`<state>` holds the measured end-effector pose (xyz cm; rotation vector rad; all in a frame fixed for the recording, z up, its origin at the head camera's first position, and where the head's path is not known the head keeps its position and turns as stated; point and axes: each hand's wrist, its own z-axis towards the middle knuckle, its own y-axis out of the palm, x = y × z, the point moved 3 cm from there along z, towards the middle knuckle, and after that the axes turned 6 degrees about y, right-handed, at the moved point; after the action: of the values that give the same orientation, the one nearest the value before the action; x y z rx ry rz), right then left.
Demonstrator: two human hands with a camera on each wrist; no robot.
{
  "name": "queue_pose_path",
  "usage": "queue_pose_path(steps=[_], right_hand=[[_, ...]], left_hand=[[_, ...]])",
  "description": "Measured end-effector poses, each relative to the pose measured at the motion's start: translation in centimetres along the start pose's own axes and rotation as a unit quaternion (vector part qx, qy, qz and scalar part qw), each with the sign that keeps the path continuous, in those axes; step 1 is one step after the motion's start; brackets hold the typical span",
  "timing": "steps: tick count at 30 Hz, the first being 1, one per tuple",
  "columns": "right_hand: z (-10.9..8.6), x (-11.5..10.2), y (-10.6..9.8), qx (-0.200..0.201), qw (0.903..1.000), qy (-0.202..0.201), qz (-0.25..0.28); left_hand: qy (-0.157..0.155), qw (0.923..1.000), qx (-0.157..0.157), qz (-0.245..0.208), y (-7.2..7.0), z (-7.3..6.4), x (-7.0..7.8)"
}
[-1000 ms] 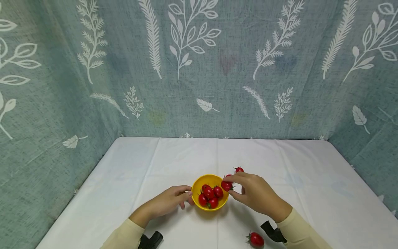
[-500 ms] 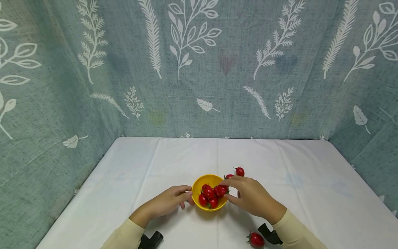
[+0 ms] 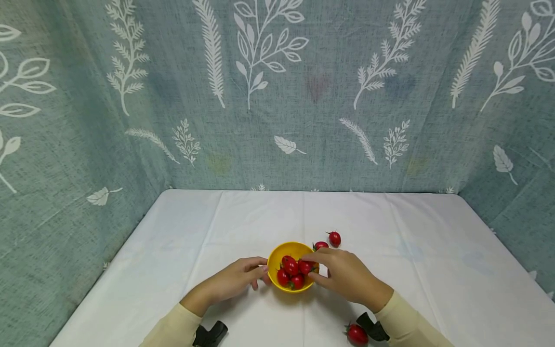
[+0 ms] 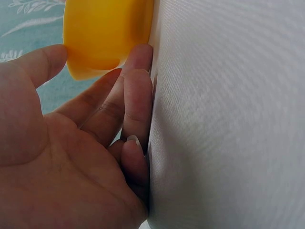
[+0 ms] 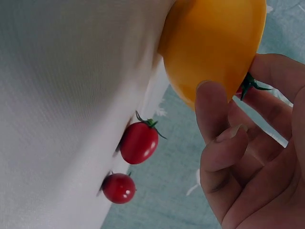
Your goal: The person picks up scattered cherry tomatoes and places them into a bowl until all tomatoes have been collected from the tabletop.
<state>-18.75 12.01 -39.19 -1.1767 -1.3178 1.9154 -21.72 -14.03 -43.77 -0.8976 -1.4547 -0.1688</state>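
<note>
A small yellow bowl [image 3: 279, 254] stands on the white cloth with several red cherry tomatoes [image 3: 289, 266] inside. At its left side my left hand [image 3: 234, 282] holds it; in the left wrist view the thumb meets the rim and other fingers lie against the lower wall. My right hand [image 3: 351, 277] reaches over the right rim, pinching a cherry tomato [image 3: 306, 267] low in the bowl. The right wrist view shows only that tomato's green stem [image 5: 249, 86] and a sliver of red, the bowl wall [image 5: 214, 43] hiding the rest.
Just behind the right hand lie two loose cherry tomatoes, one nearer [image 3: 321, 246] and one farther [image 3: 334, 239]. Another tomato [image 3: 357, 334] sits at the front beside the right wrist's black strap mount [image 3: 373, 327]. Leaf-patterned green curtains [image 3: 277, 96] enclose the table's back and sides.
My right hand has carried the pinched cherry tomato from over the right rim leftward and down into the bowl. The left hand keeps its place on the bowl.
</note>
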Motion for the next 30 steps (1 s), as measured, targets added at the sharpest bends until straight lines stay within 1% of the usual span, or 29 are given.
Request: queue_pose_path(steps=[16,30], right_hand=[[0.09,-0.06,0.25,-0.008,0.9999,0.004,-0.012],[-0.15,-0.17,-0.13,0.002,0.9999,-0.003,-0.009]], left_hand=[[-0.005,1.0000,0.002,0.004,0.00,0.05,0.13],[-0.005,1.0000,0.001,0.008,-0.02,0.03,0.25]])
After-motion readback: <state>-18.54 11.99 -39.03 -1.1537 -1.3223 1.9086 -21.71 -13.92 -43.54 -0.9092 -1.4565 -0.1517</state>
